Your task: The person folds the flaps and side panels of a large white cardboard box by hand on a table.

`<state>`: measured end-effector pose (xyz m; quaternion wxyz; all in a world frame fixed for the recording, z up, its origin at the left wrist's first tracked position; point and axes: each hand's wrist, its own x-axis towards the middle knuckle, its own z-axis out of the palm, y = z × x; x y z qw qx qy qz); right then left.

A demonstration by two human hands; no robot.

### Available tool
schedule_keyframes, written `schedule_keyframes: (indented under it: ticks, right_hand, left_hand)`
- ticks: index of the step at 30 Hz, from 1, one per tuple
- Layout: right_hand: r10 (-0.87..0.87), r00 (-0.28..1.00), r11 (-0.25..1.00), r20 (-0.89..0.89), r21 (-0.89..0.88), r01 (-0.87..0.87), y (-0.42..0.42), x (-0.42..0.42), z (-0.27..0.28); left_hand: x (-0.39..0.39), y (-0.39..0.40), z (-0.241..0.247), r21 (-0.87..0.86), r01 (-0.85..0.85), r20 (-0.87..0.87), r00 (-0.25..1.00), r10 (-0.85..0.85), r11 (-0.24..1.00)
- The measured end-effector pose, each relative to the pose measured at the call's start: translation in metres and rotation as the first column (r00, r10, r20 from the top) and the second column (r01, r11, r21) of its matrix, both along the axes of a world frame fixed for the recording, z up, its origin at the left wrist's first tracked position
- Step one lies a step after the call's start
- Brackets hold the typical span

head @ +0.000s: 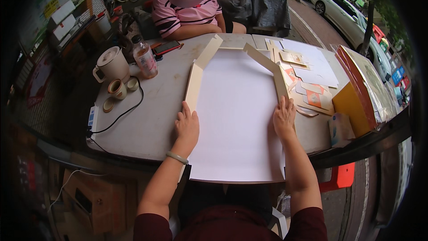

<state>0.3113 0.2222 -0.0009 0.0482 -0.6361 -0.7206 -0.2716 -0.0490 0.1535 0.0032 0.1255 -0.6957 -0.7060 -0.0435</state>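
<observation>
A large cardboard box blank (239, 107) with a white inner face lies in front of me, partly on the table, its near edge hanging over my lap. Its cream left side wall (193, 88) and right side wall (281, 85) stand folded up, and the flaps at their far ends angle outward on the left and inward on the right. My left hand (188, 124) grips the left wall, fingers pointing away from me. On the opposite side my right hand (284, 117) holds the right wall, its fingers over the edge. Both thumbs are hard to make out.
Left on the table (160, 113) are an electric kettle (112, 62), a plastic bottle (145, 58), small cups (117, 88), a phone (167, 47) and a black cord (133, 108). Right are flat printed card pieces (314, 98) and a yellow-red box (354, 103). A person (187, 16) sits opposite.
</observation>
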Motion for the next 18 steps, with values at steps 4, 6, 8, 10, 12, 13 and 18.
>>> schedule_keyframes:
  ticks: [4, 6, 8, 10, 12, 13, 18]
  right_hand:
    - [-0.011, 0.996, 0.983, -0.088, -0.181, -0.005, 0.012, -0.002, 0.019]
    - [0.0, 0.998, 0.981, -0.069, -0.193, -0.014, 0.021, 0.004, 0.02]
    - [0.037, 0.999, 0.985, -0.029, -0.165, -0.041, 0.025, 0.01, 0.017]
    - [0.037, 0.998, 0.991, -0.046, -0.127, -0.042, 0.025, 0.011, 0.01]
    - [0.043, 0.996, 0.99, -0.081, -0.129, -0.053, 0.026, -0.001, 0.013]
    - [0.043, 0.998, 0.989, -0.039, -0.142, -0.048, 0.023, -0.008, 0.015]
    - [0.068, 0.998, 0.993, 0.014, -0.101, -0.066, 0.019, -0.008, -0.006]
  left_hand:
    - [-0.002, 0.0, -0.003, 0.061, -0.012, -0.038, 0.999, 0.014, 0.998]
    - [0.001, 0.0, -0.011, 0.122, -0.008, -0.056, 0.998, 0.015, 0.993]
    - [0.007, 0.009, -0.01, 0.138, -0.011, -0.069, 0.997, 0.02, 0.99]
    - [0.008, 0.007, -0.009, 0.106, -0.017, -0.061, 0.998, 0.023, 0.994]
    - [0.004, 0.005, -0.009, 0.073, -0.033, -0.022, 0.999, 0.034, 0.997]
    - [0.002, 0.003, -0.009, 0.092, -0.035, 0.004, 0.999, 0.035, 0.995]
    - [0.01, -0.001, 0.006, 0.032, -0.017, 0.056, 0.998, 0.016, 0.999]
